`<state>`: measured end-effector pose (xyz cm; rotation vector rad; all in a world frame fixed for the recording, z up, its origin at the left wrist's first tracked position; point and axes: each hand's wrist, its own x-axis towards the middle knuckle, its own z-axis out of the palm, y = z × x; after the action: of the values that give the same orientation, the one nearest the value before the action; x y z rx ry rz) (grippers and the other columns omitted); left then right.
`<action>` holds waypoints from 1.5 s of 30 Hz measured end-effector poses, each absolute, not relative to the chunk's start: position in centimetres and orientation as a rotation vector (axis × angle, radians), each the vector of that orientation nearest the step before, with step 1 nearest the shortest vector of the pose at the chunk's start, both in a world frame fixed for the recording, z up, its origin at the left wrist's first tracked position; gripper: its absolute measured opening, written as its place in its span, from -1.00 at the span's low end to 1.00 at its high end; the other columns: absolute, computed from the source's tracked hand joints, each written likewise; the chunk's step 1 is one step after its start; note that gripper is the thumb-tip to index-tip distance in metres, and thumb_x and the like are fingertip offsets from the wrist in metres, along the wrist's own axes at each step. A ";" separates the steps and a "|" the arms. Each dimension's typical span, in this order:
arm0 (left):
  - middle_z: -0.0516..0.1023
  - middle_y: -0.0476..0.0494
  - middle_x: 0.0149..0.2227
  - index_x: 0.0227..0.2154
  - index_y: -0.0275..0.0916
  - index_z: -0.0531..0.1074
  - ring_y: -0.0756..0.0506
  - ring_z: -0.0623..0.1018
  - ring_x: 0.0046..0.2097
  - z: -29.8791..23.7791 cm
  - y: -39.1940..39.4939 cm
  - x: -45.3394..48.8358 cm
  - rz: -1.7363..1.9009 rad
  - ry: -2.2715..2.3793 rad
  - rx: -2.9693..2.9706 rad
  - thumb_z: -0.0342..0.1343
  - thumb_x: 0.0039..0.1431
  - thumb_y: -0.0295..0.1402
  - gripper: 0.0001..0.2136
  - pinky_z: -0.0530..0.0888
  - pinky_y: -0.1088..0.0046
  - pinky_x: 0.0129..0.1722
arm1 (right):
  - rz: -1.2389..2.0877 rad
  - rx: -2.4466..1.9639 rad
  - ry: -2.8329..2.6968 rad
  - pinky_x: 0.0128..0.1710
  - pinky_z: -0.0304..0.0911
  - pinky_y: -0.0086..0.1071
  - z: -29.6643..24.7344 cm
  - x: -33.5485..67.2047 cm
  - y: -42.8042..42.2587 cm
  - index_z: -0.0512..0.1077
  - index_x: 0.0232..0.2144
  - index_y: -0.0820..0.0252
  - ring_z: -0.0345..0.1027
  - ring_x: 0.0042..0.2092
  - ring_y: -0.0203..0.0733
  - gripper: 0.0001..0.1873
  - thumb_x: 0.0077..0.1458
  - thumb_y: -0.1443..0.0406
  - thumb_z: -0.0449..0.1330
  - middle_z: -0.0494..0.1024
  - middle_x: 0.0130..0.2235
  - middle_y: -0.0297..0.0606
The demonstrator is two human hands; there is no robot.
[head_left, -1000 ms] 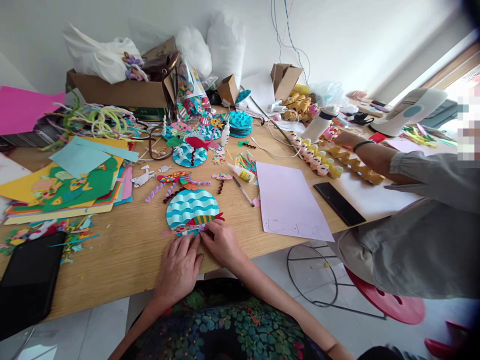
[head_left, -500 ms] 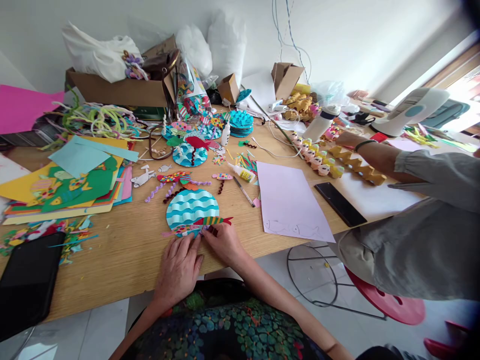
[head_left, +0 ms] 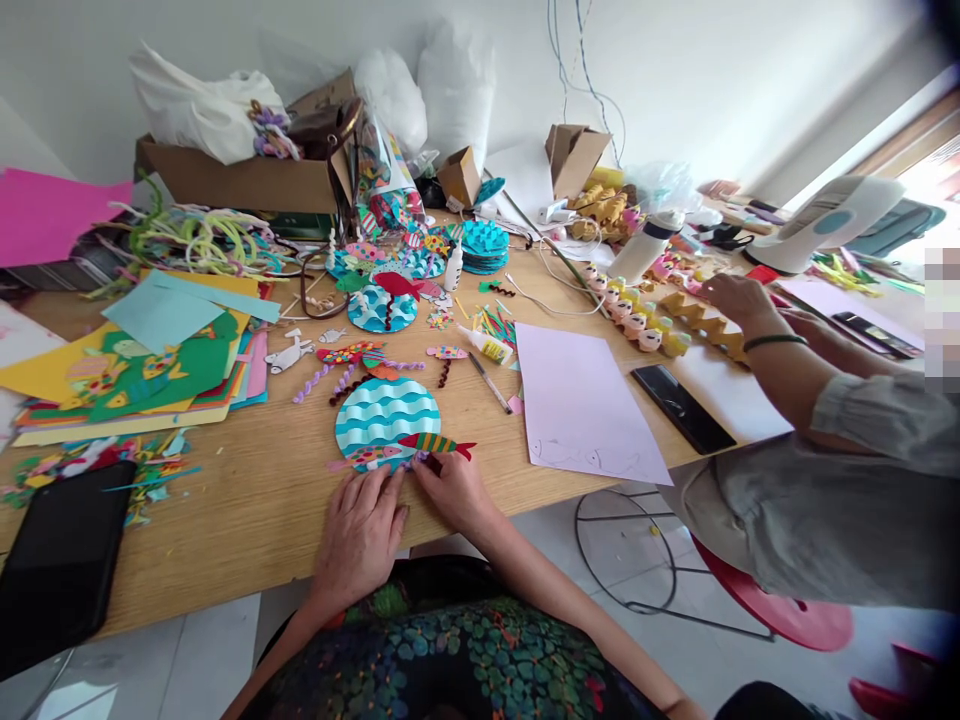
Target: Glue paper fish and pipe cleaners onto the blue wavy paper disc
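A round blue paper disc (head_left: 388, 408) with wavy strips lies on the wooden table before me. At its lower edge rest the fingers of my left hand (head_left: 361, 525), stretched out beside a pink spotted paper fish (head_left: 375, 454). My right hand (head_left: 455, 490) is closed at the disc's lower right, its fingertips pinching a small purple pipe cleaner (head_left: 417, 460). Just above those fingers a red paper fish (head_left: 437, 443) with green and yellow stripes lies across the disc's edge. My fingers partly hide the pipe cleaner.
Paper fish (head_left: 350, 354) with curly stems, a glue bottle (head_left: 491, 346) and a pen (head_left: 491, 383) lie beyond the disc. To the right are a lilac sheet (head_left: 585, 400), a black phone (head_left: 682, 408) and a co-worker's hand (head_left: 739, 300). Coloured paper (head_left: 172, 370) is stacked left.
My hands stay at the disc's lower edge, and the striped fish has shifted slightly. The co-worker's arm has drawn back to the right, and both of that person's hands now show.
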<state>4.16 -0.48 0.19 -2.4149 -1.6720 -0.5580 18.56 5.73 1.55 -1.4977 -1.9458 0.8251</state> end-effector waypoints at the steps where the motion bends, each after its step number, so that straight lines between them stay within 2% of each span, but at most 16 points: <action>1: 0.44 -0.28 -0.08 -0.03 -0.34 0.36 -0.21 0.38 -0.07 0.2 -0.5 4.2 -0.559 -1.677 -2.414 -0.07 0.18 -0.38 -0.68 0.33 0.18 -0.08 | 0.816 -1.492 -1.951 -0.53 0.02 -0.50 1.6 18.6 5.7 0.35 -0.67 0.23 0.21 -0.52 -0.36 -0.71 0.06 0.30 0.08 0.42 -0.59 -0.32; 8: 0.45 -0.26 -0.08 -0.02 -0.31 0.35 -0.21 0.38 -0.08 0.1 -0.6 4.2 -0.549 -1.695 -2.409 -0.05 0.16 -0.37 -0.67 0.33 0.17 -0.08 | 0.758 -1.531 -1.991 -0.51 0.02 -0.49 1.6 18.1 5.9 0.40 -0.61 0.24 0.24 -0.50 -0.36 -0.78 0.04 0.31 0.12 0.47 -0.51 -0.28; 12: 0.45 -0.28 -0.08 -0.02 -0.33 0.35 -0.22 0.38 -0.07 0.2 -0.7 4.3 -0.539 -1.687 -2.408 -0.06 0.16 -0.37 -0.67 0.33 0.16 -0.06 | 0.719 -1.553 -2.052 -0.50 0.01 -0.47 1.8 17.9 6.1 0.37 -0.65 0.24 0.23 -0.52 -0.34 -0.72 0.05 0.28 0.11 0.44 -0.57 -0.28; 17: 0.44 -0.27 -0.07 -0.03 -0.29 0.36 -0.21 0.39 -0.06 0.2 -0.7 4.2 -0.519 -1.709 -2.404 -0.07 0.17 -0.35 -0.67 0.33 0.16 -0.04 | 0.647 -1.527 -2.073 -0.46 0.03 -0.47 2.0 17.9 6.2 0.38 -0.64 0.23 0.22 -0.47 -0.31 -0.77 0.02 0.30 0.14 0.43 -0.57 -0.28; 22: 0.44 -0.28 -0.08 -0.02 -0.34 0.35 -0.22 0.39 -0.06 0.2 -0.7 4.2 -0.528 -1.699 -2.416 -0.06 0.16 -0.36 -0.66 0.33 0.15 -0.04 | 0.749 -1.544 -2.053 -0.49 0.01 -0.48 2.2 17.9 6.3 0.34 -0.69 0.24 0.20 -0.52 -0.34 -0.72 0.00 0.29 0.16 0.41 -0.60 -0.29; 26: 0.44 -0.26 -0.07 -0.01 -0.29 0.35 -0.21 0.39 -0.05 0.2 -0.7 4.2 -0.565 -1.717 -2.420 -0.05 0.15 -0.36 -0.66 0.33 0.16 -0.03 | 0.834 -1.557 -2.015 -0.51 0.00 -0.49 2.5 18.0 6.2 0.33 -0.70 0.24 0.21 -0.54 -0.36 -0.70 0.01 0.28 0.15 0.41 -0.63 -0.31; 32: 0.43 -0.26 -0.05 0.02 -0.28 0.32 -0.20 0.38 -0.05 0.2 -0.7 4.2 -0.562 -1.718 -2.426 -0.06 0.17 -0.36 -0.64 0.32 0.17 -0.02 | 0.870 -1.550 -1.959 -0.56 -0.03 -0.50 2.7 19.0 5.9 0.37 -0.64 0.23 0.17 -0.58 -0.38 -0.77 -0.01 0.26 0.18 0.37 -0.64 -0.37; 35: 0.43 -0.25 -0.05 0.05 -0.29 0.29 -0.20 0.38 -0.05 0.4 -0.7 4.2 -0.531 -1.724 -2.431 -0.05 0.16 -0.37 -0.62 0.31 0.18 -0.02 | 0.850 -1.456 -1.935 -0.52 0.04 -0.52 2.6 20.0 5.4 0.43 -0.48 0.22 0.20 -0.53 -0.38 -0.92 0.00 0.33 0.15 0.42 -0.55 -0.37; 38: 0.43 -0.24 -0.05 0.05 -0.28 0.30 -0.21 0.37 -0.04 0.4 -0.8 4.2 -0.507 -1.741 -2.420 -0.04 0.16 -0.36 -0.63 0.30 0.18 -0.02 | 0.821 -1.381 -1.902 -0.46 0.11 -0.52 2.4 21.2 4.8 0.44 -0.34 0.20 0.24 -0.48 -0.36 -0.86 0.02 0.37 0.10 0.43 -0.48 -0.35; 45: 0.43 -0.24 -0.05 0.04 -0.29 0.30 -0.20 0.38 -0.07 0.1 -0.7 4.2 -0.525 -1.726 -2.402 -0.05 0.17 -0.37 -0.63 0.30 0.20 -0.04 | 0.736 -1.339 -1.897 -0.41 0.16 -0.48 1.5 22.6 3.6 0.42 -0.42 0.23 0.31 -0.41 -0.30 -0.86 0.06 0.36 0.06 0.46 -0.45 -0.27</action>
<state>4.24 -0.75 0.13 -2.4019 -1.7261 -0.5251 22.58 3.64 1.46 -1.3391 -1.8969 0.7357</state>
